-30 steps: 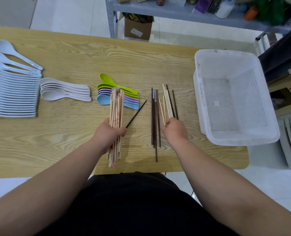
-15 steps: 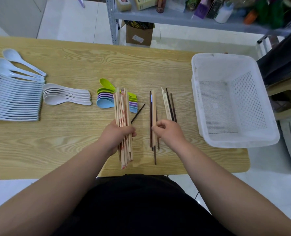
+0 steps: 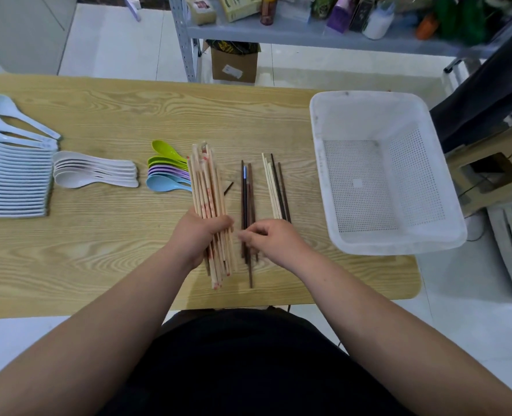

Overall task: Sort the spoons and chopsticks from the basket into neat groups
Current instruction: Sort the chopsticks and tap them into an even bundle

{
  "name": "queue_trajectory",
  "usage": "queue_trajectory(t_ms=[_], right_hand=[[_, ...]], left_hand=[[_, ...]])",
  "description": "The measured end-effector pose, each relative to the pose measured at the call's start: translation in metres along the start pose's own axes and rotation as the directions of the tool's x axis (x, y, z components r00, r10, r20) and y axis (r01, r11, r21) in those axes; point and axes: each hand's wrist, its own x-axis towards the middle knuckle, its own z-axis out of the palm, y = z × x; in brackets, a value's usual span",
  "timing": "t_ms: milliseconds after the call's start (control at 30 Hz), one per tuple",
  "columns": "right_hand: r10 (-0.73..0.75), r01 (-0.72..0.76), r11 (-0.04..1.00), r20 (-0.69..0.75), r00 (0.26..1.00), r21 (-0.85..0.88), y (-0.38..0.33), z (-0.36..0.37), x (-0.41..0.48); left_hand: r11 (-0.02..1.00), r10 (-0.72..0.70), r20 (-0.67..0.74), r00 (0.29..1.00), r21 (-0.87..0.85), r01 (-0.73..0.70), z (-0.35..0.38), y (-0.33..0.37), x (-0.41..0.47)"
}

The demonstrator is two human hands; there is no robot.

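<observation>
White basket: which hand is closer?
Right. The right hand is left of the white basket, over the dark chopsticks; the left hand is farther left, gripping the wooden chopsticks.

Basket (image 3: 398,246) blocks right; white spoons (image 3: 12,181) crowd left.

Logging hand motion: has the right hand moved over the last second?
Yes: the right hand moved left, from the pale chopsticks to the dark chopsticks.

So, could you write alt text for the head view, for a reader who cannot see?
The left hand grips a bundle of light wooden chopsticks at a wooden table; the right hand, fingers curled, is at the dark chopsticks beside it. White spoons and coloured spoons lie grouped to the left, an empty white basket at the right.
</observation>
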Motion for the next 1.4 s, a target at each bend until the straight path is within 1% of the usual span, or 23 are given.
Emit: queue_trajectory(t_ms=[67, 100, 167, 233, 333, 400, 533, 667, 767, 833, 1000, 1133, 1333, 1400], right_hand=[[0.045, -0.066, 0.985, -0.132, 0.99, -0.157, 0.022, -0.007, 0.008], [0.072, -0.11, 0.968, -0.173, 0.982, -0.225, 0.033, -0.008, 0.012], [0.114, -0.172, 0.927, -0.187, 0.976, -0.334, 0.05, -0.008, 0.016], [0.121, -0.195, 0.906, -0.213, 0.97, -0.375, 0.058, -0.004, 0.017], [0.081, -0.184, 0.905, -0.27, 0.96, -0.382, 0.063, 0.0, 0.019], [0.074, -0.185, 0.897, -0.277, 0.958, -0.401, 0.062, 0.002, 0.022], [0.111, -0.233, 0.865, -0.284, 0.952, -0.444, 0.056, 0.003, 0.03], [0.156, -0.276, 0.86, -0.293, 0.943, -0.43, 0.049, 0.008, 0.038], [0.297, -0.39, 0.856, -0.294, 0.908, -0.339, 0.043, 0.012, 0.042], [0.345, -0.429, 0.841, -0.284, 0.895, -0.33, 0.041, 0.014, 0.044], [0.326, -0.422, 0.841, -0.304, 0.895, -0.338, 0.046, 0.025, 0.043], [0.344, -0.418, 0.874, -0.292, 0.892, -0.248, 0.045, 0.027, 0.04], [0.359, -0.421, 0.884, -0.281, 0.89, -0.204, 0.043, 0.026, 0.031], [0.364, -0.409, 0.906, -0.287, 0.886, -0.111, 0.044, 0.022, 0.025]], left_hand=[[0.999, -0.022, -0.052, 0.998, -0.035, 0.021, -0.006, 0.0, 0.002], [0.998, -0.036, -0.065, 0.997, -0.053, 0.032, -0.009, -0.001, 0.003], [0.996, -0.06, -0.073, 0.996, -0.07, 0.055, -0.016, -0.005, 0.002], [0.995, -0.082, -0.072, 0.994, -0.069, 0.077, -0.021, -0.009, 0.001], [0.995, -0.093, -0.073, 0.993, -0.045, 0.09, -0.028, -0.013, 0.001], [0.995, -0.097, -0.07, 0.993, -0.036, 0.095, -0.032, -0.013, 0.002], [0.993, -0.114, -0.058, 0.992, -0.029, 0.112, -0.037, -0.011, 0.005], [0.995, -0.101, -0.018, 0.995, -0.02, 0.1, -0.038, -0.007, 0.005], [0.994, -0.11, -0.002, 0.994, -0.002, 0.11, -0.039, -0.004, 0.006], [0.993, -0.12, 0.01, 0.993, 0.015, 0.12, -0.039, -0.002, 0.007], [0.992, -0.129, 0.03, 0.991, 0.021, 0.128, -0.037, 0.0, 0.008], [0.989, -0.147, 0.05, 0.988, 0.009, 0.146, -0.032, 0.001, 0.008], [0.986, -0.158, 0.069, 0.985, 0.059, 0.154, -0.021, 0.0, 0.003], [0.987, -0.156, 0.067, 0.986, 0.057, 0.152, -0.017, -0.001, 0.002]])
